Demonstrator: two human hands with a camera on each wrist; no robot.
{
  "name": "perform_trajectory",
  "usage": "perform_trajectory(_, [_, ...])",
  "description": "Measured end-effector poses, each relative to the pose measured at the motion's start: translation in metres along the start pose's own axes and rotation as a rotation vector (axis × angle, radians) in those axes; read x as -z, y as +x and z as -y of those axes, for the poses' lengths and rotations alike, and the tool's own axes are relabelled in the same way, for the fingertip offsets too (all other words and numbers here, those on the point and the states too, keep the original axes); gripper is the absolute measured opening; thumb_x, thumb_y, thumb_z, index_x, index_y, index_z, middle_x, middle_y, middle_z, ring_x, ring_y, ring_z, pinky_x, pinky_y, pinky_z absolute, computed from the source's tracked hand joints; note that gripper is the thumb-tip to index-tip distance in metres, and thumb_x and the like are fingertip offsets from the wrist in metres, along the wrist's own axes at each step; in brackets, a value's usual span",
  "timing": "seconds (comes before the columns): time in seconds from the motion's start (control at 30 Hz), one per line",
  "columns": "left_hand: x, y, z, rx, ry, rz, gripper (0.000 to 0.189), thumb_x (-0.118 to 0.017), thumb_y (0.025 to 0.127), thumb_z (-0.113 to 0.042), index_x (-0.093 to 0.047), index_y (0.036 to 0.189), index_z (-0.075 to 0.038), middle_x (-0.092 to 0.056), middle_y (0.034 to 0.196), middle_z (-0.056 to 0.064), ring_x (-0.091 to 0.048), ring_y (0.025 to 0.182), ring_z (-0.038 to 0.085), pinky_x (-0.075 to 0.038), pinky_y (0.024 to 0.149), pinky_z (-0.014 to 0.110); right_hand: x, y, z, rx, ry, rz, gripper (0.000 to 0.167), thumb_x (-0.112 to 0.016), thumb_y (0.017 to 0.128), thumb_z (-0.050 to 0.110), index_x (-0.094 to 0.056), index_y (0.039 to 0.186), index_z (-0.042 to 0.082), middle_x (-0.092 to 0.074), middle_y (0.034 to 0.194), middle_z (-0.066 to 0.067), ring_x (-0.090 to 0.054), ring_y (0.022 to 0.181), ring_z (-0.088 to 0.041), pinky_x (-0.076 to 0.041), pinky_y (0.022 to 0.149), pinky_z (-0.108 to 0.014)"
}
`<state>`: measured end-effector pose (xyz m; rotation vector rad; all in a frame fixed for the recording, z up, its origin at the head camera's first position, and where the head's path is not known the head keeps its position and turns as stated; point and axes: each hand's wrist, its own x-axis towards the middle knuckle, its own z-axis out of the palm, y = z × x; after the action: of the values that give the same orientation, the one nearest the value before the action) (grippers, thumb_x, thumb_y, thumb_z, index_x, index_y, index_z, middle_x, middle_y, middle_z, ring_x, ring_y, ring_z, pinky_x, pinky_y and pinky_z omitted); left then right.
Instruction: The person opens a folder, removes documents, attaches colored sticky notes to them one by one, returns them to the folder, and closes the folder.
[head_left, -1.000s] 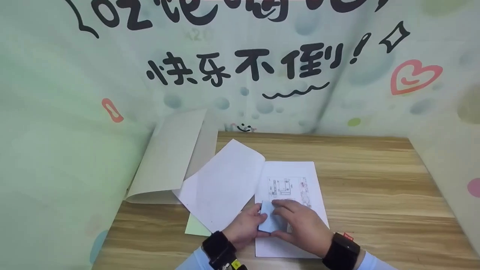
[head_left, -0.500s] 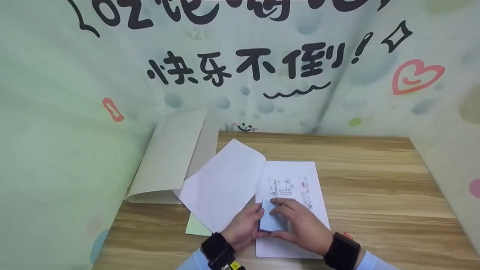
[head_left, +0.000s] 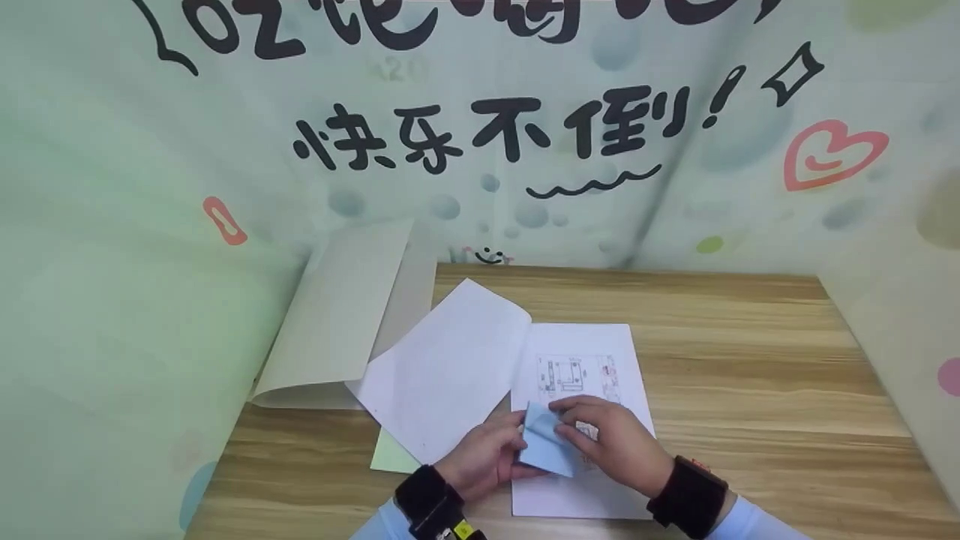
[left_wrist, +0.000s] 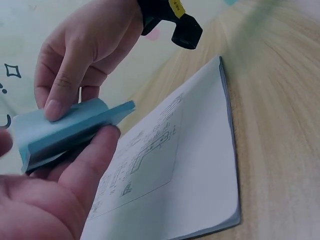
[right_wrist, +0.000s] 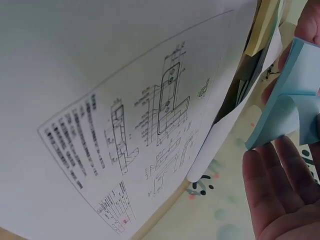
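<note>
One small blue notepad [head_left: 544,446] is held up above the near part of the white booklet [head_left: 570,496], which lies on the desk [head_left: 750,375]. The left hand [head_left: 484,454] grips the notepad from below and along one edge, while the right hand [head_left: 619,446] pinches a curled sheet [right_wrist: 310,120] on the other side. Whether that is one sheet or several, the views don't quite settle. I'd expect the notepad to be light and, as a stack, fairly stiff, so a firm hold across its thick edge above the booklet should do no harm. The sheet is likely soft, quick to crease or tear; it is best taken near its free edge, between thumb and fingertip, without a sharp bend.
</note>
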<state>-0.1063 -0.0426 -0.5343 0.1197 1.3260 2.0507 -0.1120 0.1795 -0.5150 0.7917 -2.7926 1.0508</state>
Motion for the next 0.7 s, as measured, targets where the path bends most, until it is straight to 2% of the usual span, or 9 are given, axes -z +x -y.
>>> perform_trajectory(0.13, [-0.001,0.001,0.001,0.009,0.145,-0.044,0.050,-0.038,0.104,-0.006,-0.033,0.153,0.003,-0.058,0.142,0.020,-0.058,0.132,0.036,-0.054,0.103,0.046,0.002,0.003,-0.001,0.008,-0.018,-0.028,0.007,-0.077,0.091,0.020,-0.075,0.085,0.021,-0.074,0.112,0.006,-0.068,0.109,-0.014,-0.056,0.095,-0.038])
perform_trajectory(0.23, [-0.001,0.002,0.005,0.011,0.249,-0.094,0.043,-0.035,0.109,-0.013,-0.037,0.150,0.002,-0.063,0.132,0.018,-0.064,0.123,0.034,-0.056,0.100,0.046,0.003,0.006,-0.004,-0.006,0.012,-0.024,0.006,-0.077,0.091,0.019,-0.075,0.085,0.021,-0.071,0.102,0.009,-0.066,0.097,-0.008,-0.058,0.087,-0.032])
perform_trajectory(0.4, [-0.005,0.002,0.009,0.035,0.383,-0.168,0.039,-0.037,0.108,-0.012,-0.042,0.145,0.002,-0.068,0.118,0.015,-0.069,0.110,0.030,-0.059,0.093,0.045,0.008,0.011,-0.015,-0.127,0.174,0.041,0.008,-0.071,0.096,0.021,-0.072,0.089,0.017,-0.072,0.087,0.007,-0.063,0.076,-0.002,-0.055,0.069,-0.021])
perform_trajectory(0.57, [-0.009,0.001,0.007,0.055,0.506,-0.202,0.038,-0.040,0.107,-0.013,-0.046,0.143,-0.001,-0.070,0.115,0.010,-0.070,0.107,0.027,-0.059,0.093,0.043,0.013,0.014,-0.027,-0.205,0.267,0.105,0.012,-0.066,0.100,0.020,-0.068,0.092,0.011,-0.073,0.084,0.000,-0.064,0.074,-0.005,-0.053,0.066,-0.021])
perform_trajectory(0.7, [-0.009,0.001,0.005,0.042,0.521,-0.212,0.036,-0.040,0.107,-0.010,-0.047,0.141,0.001,-0.070,0.115,0.010,-0.070,0.107,0.027,-0.058,0.094,0.042,0.019,0.017,-0.035,-0.240,0.312,0.111,0.014,-0.066,0.100,0.019,-0.068,0.093,0.007,-0.073,0.081,-0.003,-0.063,0.071,-0.008,-0.053,0.064,-0.022])
